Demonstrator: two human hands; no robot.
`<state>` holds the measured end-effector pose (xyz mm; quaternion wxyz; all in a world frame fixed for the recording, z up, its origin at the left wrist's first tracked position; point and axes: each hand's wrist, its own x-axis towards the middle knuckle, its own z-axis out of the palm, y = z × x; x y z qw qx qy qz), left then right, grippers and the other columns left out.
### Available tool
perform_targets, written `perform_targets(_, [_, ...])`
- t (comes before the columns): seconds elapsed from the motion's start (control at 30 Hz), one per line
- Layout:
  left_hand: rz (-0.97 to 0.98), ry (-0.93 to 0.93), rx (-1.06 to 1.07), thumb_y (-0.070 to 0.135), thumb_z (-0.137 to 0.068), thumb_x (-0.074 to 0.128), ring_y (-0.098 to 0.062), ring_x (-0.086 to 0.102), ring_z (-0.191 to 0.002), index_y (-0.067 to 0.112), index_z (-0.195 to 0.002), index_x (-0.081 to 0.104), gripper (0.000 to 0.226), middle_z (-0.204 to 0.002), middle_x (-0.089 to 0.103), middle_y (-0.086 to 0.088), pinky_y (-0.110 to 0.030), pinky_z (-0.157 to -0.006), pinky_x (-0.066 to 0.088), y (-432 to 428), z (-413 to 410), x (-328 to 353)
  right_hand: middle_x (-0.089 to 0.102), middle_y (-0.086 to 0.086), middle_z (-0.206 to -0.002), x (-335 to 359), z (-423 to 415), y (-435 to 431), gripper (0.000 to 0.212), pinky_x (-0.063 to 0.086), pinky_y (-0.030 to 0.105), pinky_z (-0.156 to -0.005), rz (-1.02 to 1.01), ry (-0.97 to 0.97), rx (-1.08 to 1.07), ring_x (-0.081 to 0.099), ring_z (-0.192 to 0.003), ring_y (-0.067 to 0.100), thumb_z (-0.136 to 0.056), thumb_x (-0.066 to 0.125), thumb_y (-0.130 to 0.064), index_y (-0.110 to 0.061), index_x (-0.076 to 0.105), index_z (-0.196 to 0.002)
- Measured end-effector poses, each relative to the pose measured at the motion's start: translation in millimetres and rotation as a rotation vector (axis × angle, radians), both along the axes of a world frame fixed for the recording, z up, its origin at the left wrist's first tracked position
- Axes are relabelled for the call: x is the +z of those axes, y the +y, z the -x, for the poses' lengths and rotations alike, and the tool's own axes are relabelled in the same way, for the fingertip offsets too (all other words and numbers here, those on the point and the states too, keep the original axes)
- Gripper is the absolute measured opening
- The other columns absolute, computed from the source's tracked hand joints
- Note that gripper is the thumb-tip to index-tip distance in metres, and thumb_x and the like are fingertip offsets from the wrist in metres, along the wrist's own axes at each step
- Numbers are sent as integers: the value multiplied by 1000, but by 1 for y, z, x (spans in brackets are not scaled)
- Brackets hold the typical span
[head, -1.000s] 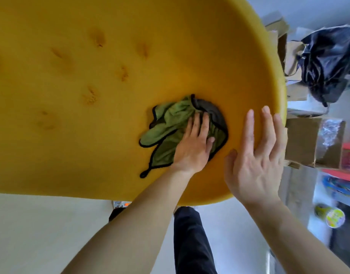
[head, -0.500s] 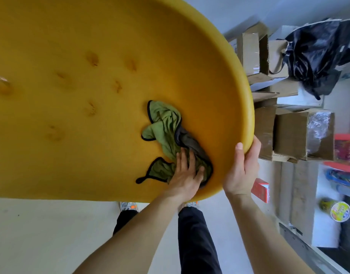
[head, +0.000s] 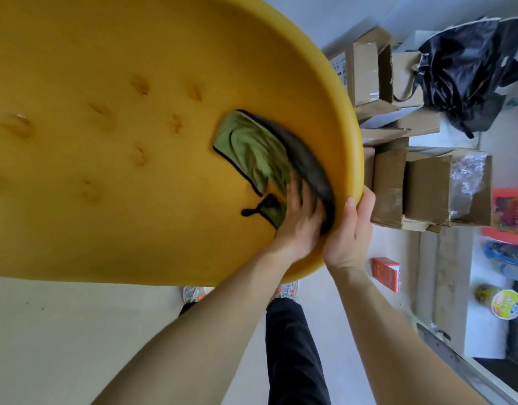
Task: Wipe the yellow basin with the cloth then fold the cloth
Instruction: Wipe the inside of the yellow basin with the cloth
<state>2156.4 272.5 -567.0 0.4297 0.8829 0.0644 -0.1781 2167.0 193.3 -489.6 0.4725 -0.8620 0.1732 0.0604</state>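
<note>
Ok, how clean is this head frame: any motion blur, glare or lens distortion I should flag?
Head view: motion blur smears the left hand and the dark edge of the green cloth it presses on; the right hand gripping the yellow basin rim is sharper. Wide-angle bending shows in the cardboard boxes. Lighting soft, no harsh glare.

Smooth matt plastic basin (head: 106,200), soft green cloth (head: 252,153) w/ dark trim, prob. microfibre

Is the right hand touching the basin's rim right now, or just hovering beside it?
Touching. The head view shows the right hand wrapped over the yellow basin rim, thumb on the inner lip and fingers curled behind it.
</note>
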Motion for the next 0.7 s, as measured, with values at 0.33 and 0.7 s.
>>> perform_targets(0.33, [466, 258, 463, 33, -96, 39, -28, 7, -152, 4, -156, 9, 73, -165, 7, -17, -41, -123, 3, 11, -74, 89, 58, -20, -93, 9, -2, 2, 35, 38, 8, -73, -145, -22, -2, 51, -83, -13, -100, 31, -23, -7, 52, -124])
perform_targets(0.7, [-14, 378, -178, 25, -92, 10, -54, -1, -146, -3, -153, 17, 68, -159, 13, -32, -64, -117, 10, 16, 89, -15, 42, 17, -143, 11, 8, 5, 56, 35, 43, -108, 285, -146, 51, 41, -129, 30, -96, 45, -21, -9, 37, -149])
